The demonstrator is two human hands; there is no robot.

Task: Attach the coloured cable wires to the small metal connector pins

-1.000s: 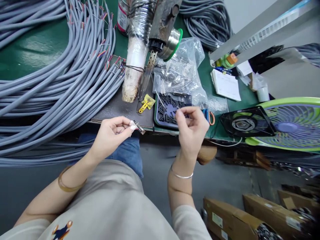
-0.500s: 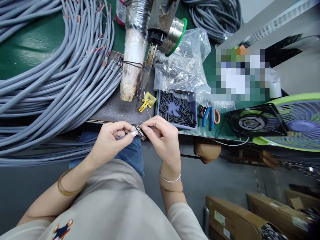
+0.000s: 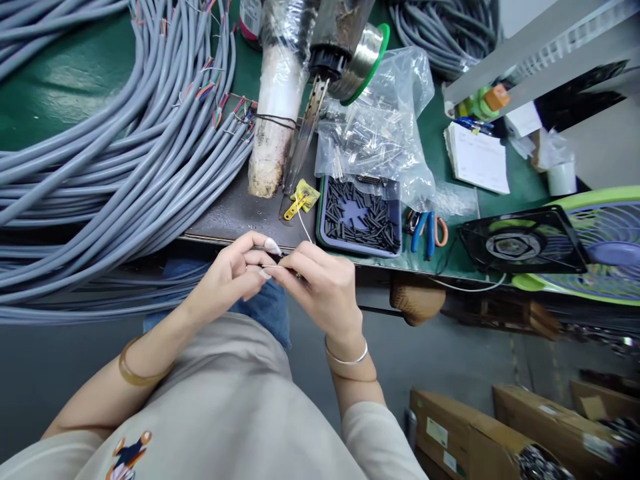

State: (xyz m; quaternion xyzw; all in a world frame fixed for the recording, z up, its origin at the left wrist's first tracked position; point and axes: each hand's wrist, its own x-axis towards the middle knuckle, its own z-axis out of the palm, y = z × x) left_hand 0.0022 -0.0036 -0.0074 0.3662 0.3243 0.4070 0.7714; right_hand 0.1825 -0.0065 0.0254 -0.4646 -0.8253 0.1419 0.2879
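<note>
My left hand (image 3: 243, 267) is closed at the table's front edge, its thumb and fingers around the end of a thin pale wire (image 3: 273, 267). Touching it from the right, my right hand (image 3: 320, 280) is curled around a small metal connector, mostly hidden by the fingers. A pale strand (image 3: 303, 223) rises from behind the right hand toward a yellow tag (image 3: 295, 205) on the dark work mat (image 3: 235, 217). Just beyond that hand stands a purple tray (image 3: 360, 248) holding many short black sleeves (image 3: 345, 230).
Grey cables (image 3: 165, 147) with stripped coloured ends fill the left side. A wrapped soldering iron stand (image 3: 273, 147), a solder spool (image 3: 363, 63) and a clear bag of metal parts (image 3: 370, 133) sit behind. Pliers (image 3: 424, 233), a notepad (image 3: 477, 160) and a fan (image 3: 520, 243) are rightward.
The connector, visible between both hands before, is now mostly covered by my right fingers. My left fingers have shifted from it to the thin wire. The view has moved slightly left.
</note>
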